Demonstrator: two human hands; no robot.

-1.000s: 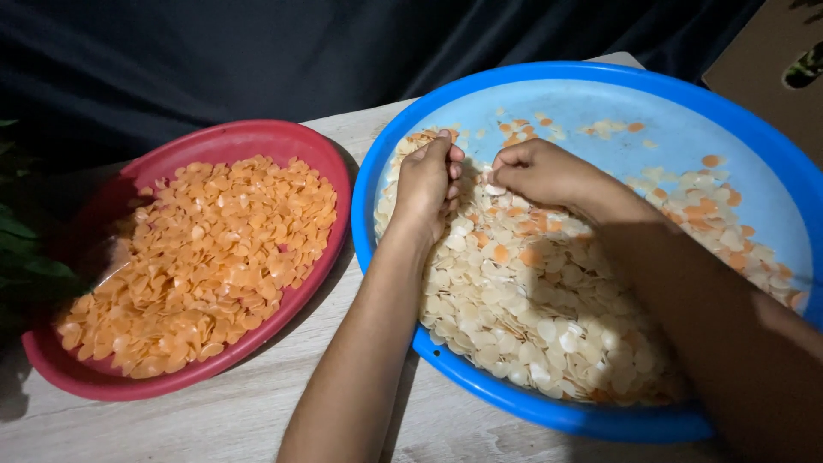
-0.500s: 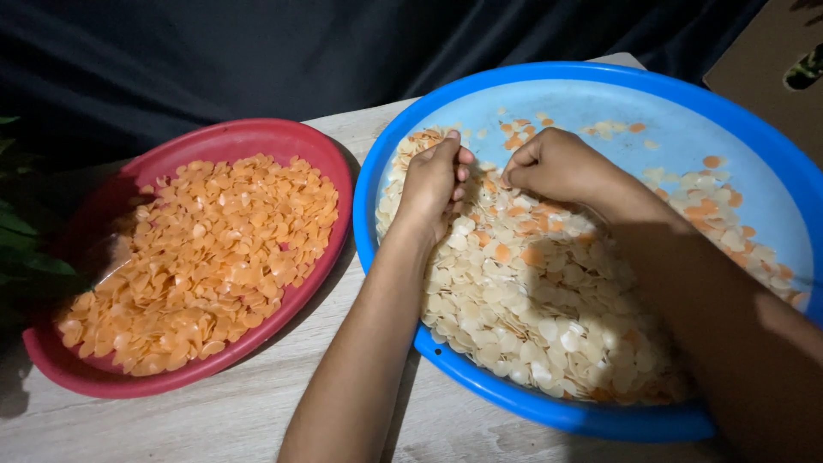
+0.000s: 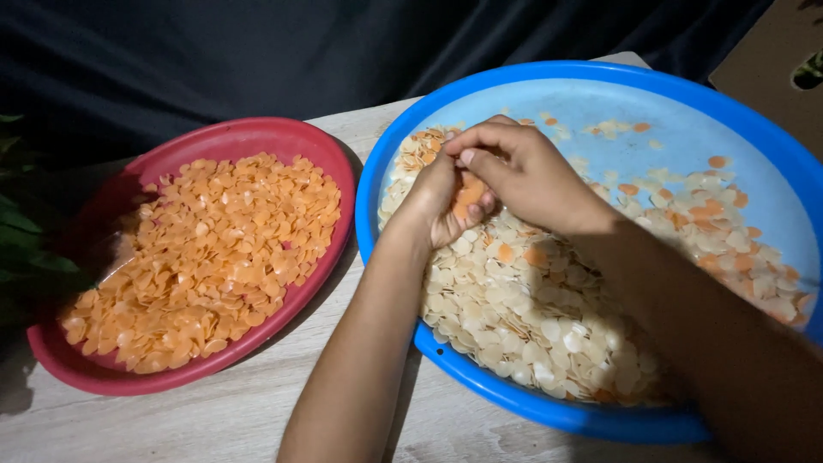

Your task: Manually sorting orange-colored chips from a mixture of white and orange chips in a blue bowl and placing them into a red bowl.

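Your left hand (image 3: 441, 201) is cupped palm-up over the blue basin (image 3: 591, 90), its grip half closed around a small heap of orange chips (image 3: 468, 195). Your right hand (image 3: 523, 171) sits just above it, fingertips pinched together over that heap; I cannot tell whether they hold a chip or only touch the pile. Both hands hang over the near-left part of the mixed chips (image 3: 531, 317), mostly pale with a few orange ones scattered through.

The likeliest slip is a spill. The cupped palm is shallow and tilted toward the thumb side, so a nudge from the right fingertips could tip the orange chips back into the pale ones, where they would be hard to spot in this dim light.

A second risk is carry-over. Pale chips lie right under the left knuckles, and one sticking to your skin could ride along into the red basin (image 3: 249, 137), which holds only sorted orange chips (image 3: 206, 257).

The 2 basins nearly touch at their rims, with a narrow strip of wooden surface (image 3: 223, 411) below that gap. Loose chips could drop there, or your left forearm could bump the blue rim and shift the basin.
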